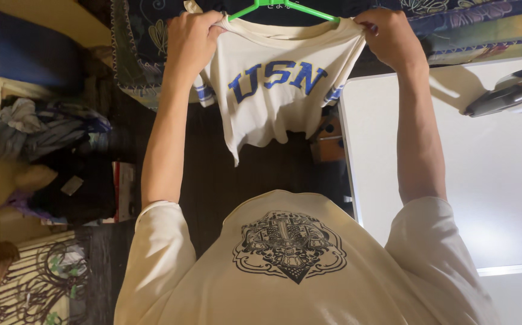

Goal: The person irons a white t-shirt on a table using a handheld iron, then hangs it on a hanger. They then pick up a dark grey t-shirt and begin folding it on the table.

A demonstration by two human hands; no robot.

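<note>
- Dark flooring [213, 174] runs down the middle of the frame, with a white table [453, 174] filling the right side and a patterned blue and yellow cloth [471, 24] across the top edge.
- At the upper middle hangs a cream T-shirt [273, 96] with blue block letters on its chest, draped on a green hanger [285, 6] whose arms show just above the neckline.
- Left hand [190, 42], upper left of centre, has its fingers curled shut over the shirt's shoulder seam, pinching the cloth against the hanger's end.
- Right hand [387, 36], upper right of centre, grips the opposite shoulder in the same way, fingers folded tight on the fabric.
- Both forearms reach straight up the frame from the person's own cream shirt with a dark crest print [288, 244] at the bottom.
- A heap of grey and dark clothes [44, 138] lies at the left edge, well apart from the hands.
- A small brown box-like thing [328, 141] sits on the floor just beside the table's edge, below the hanging shirt.
- A dark and white device [507, 93] rests on the table at the upper right.
</note>
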